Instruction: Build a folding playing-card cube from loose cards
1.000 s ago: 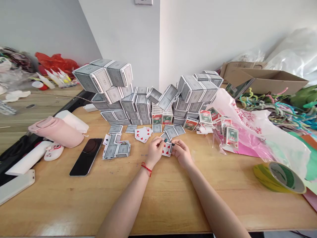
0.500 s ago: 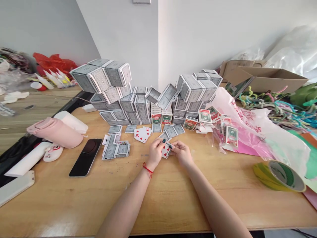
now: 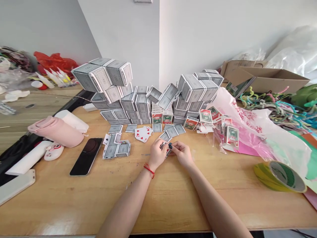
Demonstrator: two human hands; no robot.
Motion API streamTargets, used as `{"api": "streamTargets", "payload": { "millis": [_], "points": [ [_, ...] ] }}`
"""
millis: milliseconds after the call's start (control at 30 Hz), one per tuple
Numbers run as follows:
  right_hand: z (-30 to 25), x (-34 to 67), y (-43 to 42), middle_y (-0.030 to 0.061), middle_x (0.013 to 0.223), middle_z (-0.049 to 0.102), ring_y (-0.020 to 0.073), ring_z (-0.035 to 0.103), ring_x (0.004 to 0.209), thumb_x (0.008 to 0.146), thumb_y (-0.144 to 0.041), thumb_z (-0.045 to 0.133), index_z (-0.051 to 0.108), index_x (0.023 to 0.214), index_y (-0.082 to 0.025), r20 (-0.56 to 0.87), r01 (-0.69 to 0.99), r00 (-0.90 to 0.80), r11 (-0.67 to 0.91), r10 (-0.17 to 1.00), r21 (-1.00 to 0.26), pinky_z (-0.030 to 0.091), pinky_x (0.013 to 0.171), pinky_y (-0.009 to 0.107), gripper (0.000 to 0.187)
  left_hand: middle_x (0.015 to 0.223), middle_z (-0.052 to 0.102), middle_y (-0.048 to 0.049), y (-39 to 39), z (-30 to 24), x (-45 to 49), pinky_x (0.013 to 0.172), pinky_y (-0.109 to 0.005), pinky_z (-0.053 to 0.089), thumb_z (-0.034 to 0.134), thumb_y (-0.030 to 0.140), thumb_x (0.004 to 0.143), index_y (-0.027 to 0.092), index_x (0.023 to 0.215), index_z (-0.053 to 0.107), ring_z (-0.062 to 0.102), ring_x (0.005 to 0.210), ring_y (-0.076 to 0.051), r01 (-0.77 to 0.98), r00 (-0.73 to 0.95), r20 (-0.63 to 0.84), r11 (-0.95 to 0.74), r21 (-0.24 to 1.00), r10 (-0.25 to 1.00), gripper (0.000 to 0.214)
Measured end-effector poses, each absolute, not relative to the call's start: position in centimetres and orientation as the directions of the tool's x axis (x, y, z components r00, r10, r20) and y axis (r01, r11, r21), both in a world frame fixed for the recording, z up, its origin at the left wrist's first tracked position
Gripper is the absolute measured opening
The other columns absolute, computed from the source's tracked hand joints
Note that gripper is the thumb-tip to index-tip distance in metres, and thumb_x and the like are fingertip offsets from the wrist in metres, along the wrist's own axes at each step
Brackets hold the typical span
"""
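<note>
The left hand (image 3: pixel 156 153) and the right hand (image 3: pixel 182 153) meet over a playing card (image 3: pixel 167 151) with red pips, held low above the tabletop (image 3: pixel 173 205). The step in hand looks like close work on this one card, and the next move seems to call for a steady, careful pinch, since both hands share it. The fingers (image 3: pixel 170 145) of both hands are drawn narrow around the card, which sits between the hands and is largely hidden by them, so its exact shape and fold cannot be told.

Just beyond the card lie loose grey-backed cards (image 3: pixel 172 131). Farther beyond it rises a wall of grey card cubes (image 3: pixel 128 105). Left of the card are a fan of heart cards (image 3: pixel 143 134) and, farther off, a black phone (image 3: pixel 86 156) and a pink bottle (image 3: pixel 55 131). Right of it, well apart, are green-and-red card packets (image 3: pixel 231 136) on a pink-printed plastic bag (image 3: pixel 250 132), with a roll of tape (image 3: pixel 279 177) nearer the tabletop's edge.
</note>
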State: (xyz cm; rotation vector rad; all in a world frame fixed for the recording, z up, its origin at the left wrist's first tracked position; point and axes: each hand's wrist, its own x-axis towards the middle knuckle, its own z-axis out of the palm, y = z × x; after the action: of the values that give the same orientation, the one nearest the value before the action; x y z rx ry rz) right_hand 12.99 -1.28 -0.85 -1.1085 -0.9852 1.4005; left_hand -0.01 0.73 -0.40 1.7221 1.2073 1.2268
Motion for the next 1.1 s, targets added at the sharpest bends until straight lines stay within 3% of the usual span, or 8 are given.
{"api": "streamTargets", "payload": {
  "millis": [233, 600, 767, 867, 933, 1100],
  "points": [
    [-1.3, 12.7, -1.3, 0.0012, 0.061, 0.064, 0.0164, 0.06, 0.057, 0.064, -0.039, 0.07, 0.061, 0.064, -0.019, -0.051, -0.158, 0.041, -0.044, 0.998, -0.986, 0.051, 0.06, 0.031, 0.022, 0.064, 0.046, 0.0009, 0.8, -0.8, 0.0, 0.061, -0.024, 0.032, 0.052, 0.027, 0.078, 0.018, 0.06, 0.046, 0.043, 0.064, -0.013, 0.268, 0.087, 0.268, -0.281, 0.921, 0.96, 0.021],
    [-1.0, 12.6, -1.3, 0.001, 0.057, 0.064, 0.0166, 0.06, 0.053, 0.062, -0.041, 0.072, 0.06, 0.065, -0.018, -0.113, -0.242, -0.024, -0.116, 0.993, -0.963, 0.053, 0.055, 0.032, 0.026, 0.056, 0.044, 0.0021, 1.2, -0.4, 0.1, 0.056, -0.024, 0.032, 0.052, 0.03, 0.077, 0.017, 0.049, 0.044, 0.042, 0.057, -0.011, 0.099, 0.008, 0.148, -0.148, 0.984, 0.989, 0.032],
    [-1.3, 12.9, -1.0, 0.0026, 0.061, 0.066, 0.0176, 0.062, 0.055, 0.061, -0.042, 0.072, 0.059, 0.066, -0.019, -0.124, -0.269, 0.085, -0.097, 0.989, -0.958, 0.055, 0.056, 0.034, 0.028, 0.074, 0.061, -0.0027, 1.4, -0.7, 0.1, 0.065, -0.024, 0.04, 0.054, 0.033, 0.078, 0.016, 0.07, 0.062, 0.055, 0.071, -0.014, 0.058, 0.068, 0.105, -0.109, 0.992, 0.992, 0.021],
    [-1.3, 13.2, -0.7, 0.0026, 0.065, 0.066, 0.0178, 0.064, 0.059, 0.062, -0.041, 0.073, 0.059, 0.07, -0.018, -0.138, -0.39, 0.179, -0.059, 0.974, -0.919, 0.056, 0.059, 0.035, 0.028, 0.087, 0.064, -0.0053, 1.4, -0.8, 0.2, 0.067, -0.025, 0.044, 0.062, 0.035, 0.071, 0.016, 0.09, 0.061, 0.058, 0.078, -0.016, -0.017, 0.07, 0.05, -0.049, 0.999, 0.996, 0.026],
    [-1.4, 13.5, -0.6, 0.0027, 0.069, 0.066, 0.0174, 0.064, 0.062, 0.063, -0.039, 0.073, 0.059, 0.072, -0.018, -0.154, -0.457, 0.212, -0.042, 0.965, -0.889, 0.056, 0.062, 0.035, 0.027, 0.088, 0.064, -0.0057, 1.4, -0.9, 0.3, 0.067, -0.025, 0.045, 0.066, 0.034, 0.068, 0.015, 0.093, 0.059, 0.059, 0.077, -0.016, -0.038, 0.075, 0.032, -0.029, 0.999, 0.997, 0.031],
    [-1.3, 13.7, -0.4, 0.0023, 0.073, 0.066, 0.017, 0.064, 0.068, 0.063, -0.036, 0.074, 0.058, 0.074, -0.019, -0.156, -0.507, 0.158, -0.055, 0.975, -0.86, 0.055, 0.067, 0.035, 0.026, 0.073, 0.062, -0.0022, 1.8, -1.0, 0.1, 0.063, -0.024, 0.043, 0.062, 0.032, 0.07, 0.014, 0.073, 0.057, 0.057, 0.067, -0.013, -0.031, 0.055, 0.043, -0.041, 0.999, 0.998, 0.018]
  ]
}}
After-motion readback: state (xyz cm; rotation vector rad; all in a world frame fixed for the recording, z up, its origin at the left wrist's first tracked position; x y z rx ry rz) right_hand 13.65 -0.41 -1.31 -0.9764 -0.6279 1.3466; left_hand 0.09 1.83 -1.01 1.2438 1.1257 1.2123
